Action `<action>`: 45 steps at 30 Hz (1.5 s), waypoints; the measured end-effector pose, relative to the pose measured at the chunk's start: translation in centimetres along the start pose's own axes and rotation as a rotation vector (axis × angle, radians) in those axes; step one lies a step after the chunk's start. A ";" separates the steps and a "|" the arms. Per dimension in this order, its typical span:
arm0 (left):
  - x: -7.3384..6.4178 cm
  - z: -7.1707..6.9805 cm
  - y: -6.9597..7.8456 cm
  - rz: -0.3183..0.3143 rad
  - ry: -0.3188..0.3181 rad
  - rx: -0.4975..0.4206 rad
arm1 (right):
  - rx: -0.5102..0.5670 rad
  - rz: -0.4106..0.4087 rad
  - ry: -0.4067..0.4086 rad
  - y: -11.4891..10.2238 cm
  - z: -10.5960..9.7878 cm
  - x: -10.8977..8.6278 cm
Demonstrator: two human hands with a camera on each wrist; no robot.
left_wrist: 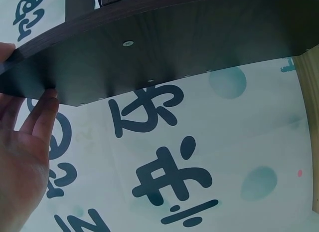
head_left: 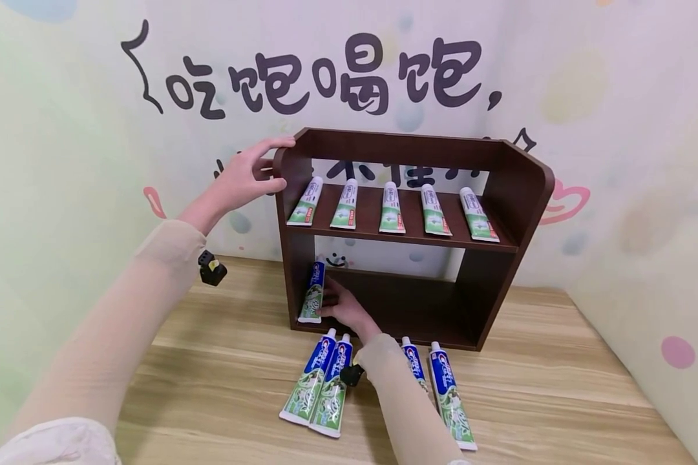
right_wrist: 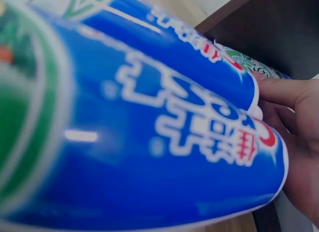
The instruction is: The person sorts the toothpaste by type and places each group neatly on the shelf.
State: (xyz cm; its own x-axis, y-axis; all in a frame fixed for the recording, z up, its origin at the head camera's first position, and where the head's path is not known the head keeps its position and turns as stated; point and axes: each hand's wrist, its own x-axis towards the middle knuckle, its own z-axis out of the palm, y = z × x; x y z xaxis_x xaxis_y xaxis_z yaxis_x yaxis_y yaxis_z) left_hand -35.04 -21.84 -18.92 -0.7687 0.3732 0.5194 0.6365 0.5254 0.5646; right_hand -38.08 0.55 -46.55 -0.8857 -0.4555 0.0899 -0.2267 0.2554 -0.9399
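My left hand (head_left: pixel 241 175) holds the upper left side panel of a dark brown two-tier shelf (head_left: pixel 407 143). In the left wrist view its fingers (left_wrist: pixel 46 117) lie against the panel's outer face. My right hand (head_left: pixel 351 310) reaches into the lower tier and grips a blue and green toothpaste tube (head_left: pixel 312 294) by its right side. That tube stands cap up, leaning back by the left wall. In the right wrist view, two nearer toothpaste tubes (right_wrist: pixel 164 142) partly hide the right hand (right_wrist: pixel 299 127) and the held tube.
Several white and green toothpaste tubes (head_left: pixel 391 208) lean in a row on the upper tier. On the wooden table (head_left: pixel 227 361) before the shelf lie two blue tubes (head_left: pixel 320 381) side by side, with two more (head_left: pixel 454 400) farther right, one partly behind the right forearm.
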 end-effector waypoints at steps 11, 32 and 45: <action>0.0 -0.1 0.1 0.003 -0.005 0.009 | -0.037 0.003 -0.032 -0.5 -0.4 -0.6; 0.0 -0.1 0.1 0.000 -0.013 -0.003 | -0.018 0.058 -0.140 0.0 -1.2 -0.7; 0.0 -0.1 0.2 -0.003 -0.021 -0.005 | -0.010 0.063 -0.147 -0.1 -1.4 -0.8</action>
State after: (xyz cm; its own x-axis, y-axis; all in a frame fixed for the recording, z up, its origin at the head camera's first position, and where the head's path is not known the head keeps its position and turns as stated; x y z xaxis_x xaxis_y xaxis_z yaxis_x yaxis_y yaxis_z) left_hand -34.96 -21.85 -18.72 -0.7718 0.3877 0.5040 0.6344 0.5226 0.5696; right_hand -37.91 2.04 -46.05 -0.8297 -0.5578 -0.0194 -0.1767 0.2954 -0.9389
